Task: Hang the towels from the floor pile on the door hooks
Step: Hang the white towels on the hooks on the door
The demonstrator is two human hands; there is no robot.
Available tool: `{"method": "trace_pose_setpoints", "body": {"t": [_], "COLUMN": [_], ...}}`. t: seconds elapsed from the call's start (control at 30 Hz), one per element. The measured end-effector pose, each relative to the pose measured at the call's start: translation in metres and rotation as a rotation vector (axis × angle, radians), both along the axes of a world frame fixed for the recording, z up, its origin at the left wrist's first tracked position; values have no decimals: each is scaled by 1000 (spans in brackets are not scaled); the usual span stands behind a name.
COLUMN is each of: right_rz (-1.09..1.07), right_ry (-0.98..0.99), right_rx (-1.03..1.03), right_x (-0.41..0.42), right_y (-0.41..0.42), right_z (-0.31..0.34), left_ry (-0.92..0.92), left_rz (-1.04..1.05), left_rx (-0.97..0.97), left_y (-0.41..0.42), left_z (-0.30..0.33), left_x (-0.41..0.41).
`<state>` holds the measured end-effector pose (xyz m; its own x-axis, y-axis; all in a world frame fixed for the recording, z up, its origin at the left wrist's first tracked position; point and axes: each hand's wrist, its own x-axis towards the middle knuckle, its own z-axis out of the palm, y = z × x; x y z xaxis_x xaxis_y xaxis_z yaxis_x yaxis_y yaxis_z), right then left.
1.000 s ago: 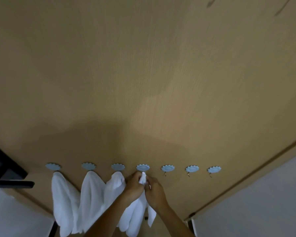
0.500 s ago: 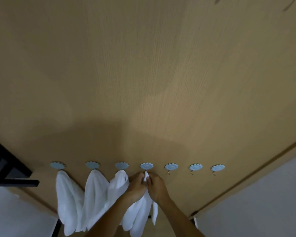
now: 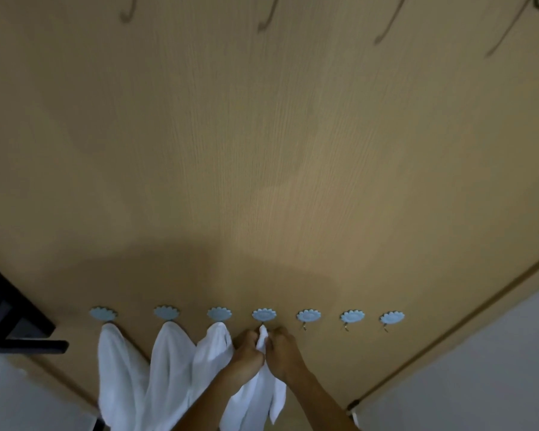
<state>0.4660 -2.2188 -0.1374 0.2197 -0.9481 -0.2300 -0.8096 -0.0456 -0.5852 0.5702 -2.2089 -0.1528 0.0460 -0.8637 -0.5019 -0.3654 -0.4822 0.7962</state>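
Note:
A row of pale blue shell-shaped hooks runs across the wooden door (image 3: 262, 181). Three white towels (image 3: 165, 365) hang from the three hooks on the left. A fourth white towel (image 3: 255, 396) has its top corner bunched just under the fourth hook (image 3: 264, 315). My left hand (image 3: 246, 353) and my right hand (image 3: 282, 349) pinch that corner from either side, knuckles almost touching. Whether the towel is caught on the hook I cannot tell. The floor pile is out of view.
Three bare blue hooks (image 3: 350, 317) with small metal prongs follow on the right. A dark handle (image 3: 28, 345) juts out at the left door edge. The door frame (image 3: 448, 334) and a pale wall (image 3: 495, 384) lie to the right.
Both hands have drawn closer together under the fourth hook with the towel corner between them. The view has tilted up slightly, showing dark curved marks at the top of the door.

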Motion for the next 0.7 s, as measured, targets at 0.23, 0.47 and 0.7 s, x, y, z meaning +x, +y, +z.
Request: {"method": "trace_pose_setpoints", "body": {"t": [0.23, 0.47, 0.7], "right_rz": [-64, -129, -106], "right_ry": [-113, -179, 12], "right_rx": [2, 1, -13], "right_x": [-1, 1, -17], "right_y": [9, 10, 21], "right_z": [-4, -6, -17], "left_ry": [-222, -283, -776], "left_rz": [-3, -8, -272], "left_rx": [-126, -181, -434], "left_y": [-2, 4, 28], "left_z": [11, 11, 3], "left_x": [-1, 2, 8]}}
